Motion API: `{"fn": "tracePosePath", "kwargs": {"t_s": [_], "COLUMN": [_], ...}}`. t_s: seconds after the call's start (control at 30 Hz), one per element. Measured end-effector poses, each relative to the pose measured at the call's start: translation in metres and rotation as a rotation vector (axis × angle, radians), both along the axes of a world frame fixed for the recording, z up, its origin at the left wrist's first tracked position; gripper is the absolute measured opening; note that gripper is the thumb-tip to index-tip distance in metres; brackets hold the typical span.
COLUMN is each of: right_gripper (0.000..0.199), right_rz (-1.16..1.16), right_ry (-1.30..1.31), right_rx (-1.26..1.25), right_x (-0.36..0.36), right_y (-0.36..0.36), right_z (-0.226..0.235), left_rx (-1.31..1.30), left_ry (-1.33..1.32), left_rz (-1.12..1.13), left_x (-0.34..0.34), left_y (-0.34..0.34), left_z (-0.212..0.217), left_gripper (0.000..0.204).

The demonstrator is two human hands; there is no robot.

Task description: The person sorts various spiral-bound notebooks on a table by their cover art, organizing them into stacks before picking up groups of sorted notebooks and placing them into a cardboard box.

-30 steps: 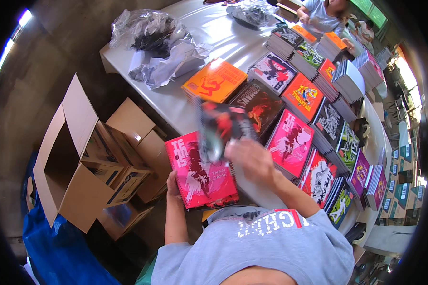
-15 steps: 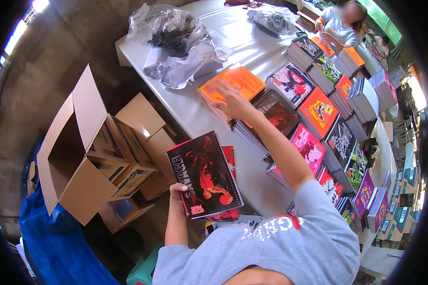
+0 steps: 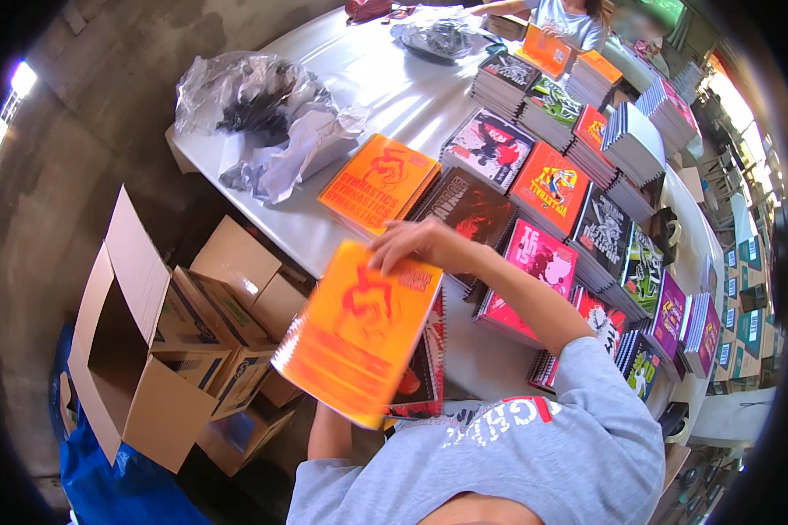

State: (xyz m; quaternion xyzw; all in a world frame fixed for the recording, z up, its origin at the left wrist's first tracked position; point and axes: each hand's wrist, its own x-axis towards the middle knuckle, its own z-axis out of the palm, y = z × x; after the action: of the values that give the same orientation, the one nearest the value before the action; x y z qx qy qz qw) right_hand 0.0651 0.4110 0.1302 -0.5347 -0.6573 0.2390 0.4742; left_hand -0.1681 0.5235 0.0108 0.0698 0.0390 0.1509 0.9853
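Observation:
My right hand (image 3: 407, 245) grips the upper edge of an orange spiral notebook (image 3: 350, 328), slightly blurred, its cover printed with a red figure. Behind and below that notebook is a small stack of black and red spiral notebooks (image 3: 431, 367), mostly covered. My left forearm (image 3: 328, 435) reaches up under this stack; the orange notebook hides the left hand's fingers, but the stack stays held up in front of my chest. Just beyond lies a pile of orange notebooks (image 3: 381, 179), beside a pile of black notebooks (image 3: 468, 214).
Many piles of colourful notebooks (image 3: 547, 188) cover the table's right side. Crumpled plastic and paper (image 3: 271, 114) lie at the far left of the white table (image 3: 368, 66). An open cardboard box (image 3: 162, 394) stands at left above a blue tarp (image 3: 123, 490). Another person (image 3: 569, 22) is across the table.
My right hand has lifted an orange notebook from its pile and brought it toward me, over the notebooks held by my left hand. The view has shifted.

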Motion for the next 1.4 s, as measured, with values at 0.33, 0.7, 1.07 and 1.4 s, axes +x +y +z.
{"fn": "tracePosePath", "kwargs": {"t_s": [0.33,0.7,1.07,1.4], "right_gripper": [0.051,0.028,0.059,0.021], "right_rz": [-1.284,-1.205,-1.281,-1.166], "right_ry": [-0.815,-0.959,-0.818,0.369], "right_rx": [-0.533,0.024,-0.452,0.316], "right_x": [0.153,0.016,0.092,0.076], "right_y": [-0.050,-0.091,-0.172,-0.214], "right_z": [-0.081,0.063,-0.018,0.019], "left_rx": [0.106,0.081,0.149,0.499], "left_ry": [0.051,-0.087,0.069,0.135], "left_rz": [0.058,-0.102,-0.150,-0.232], "left_x": [0.020,0.062,0.086,0.070], "left_y": [-0.014,-0.011,-0.067,-0.028], "left_z": [0.031,0.035,0.017,0.030], "left_gripper": [0.058,0.074,0.071,0.079]}}
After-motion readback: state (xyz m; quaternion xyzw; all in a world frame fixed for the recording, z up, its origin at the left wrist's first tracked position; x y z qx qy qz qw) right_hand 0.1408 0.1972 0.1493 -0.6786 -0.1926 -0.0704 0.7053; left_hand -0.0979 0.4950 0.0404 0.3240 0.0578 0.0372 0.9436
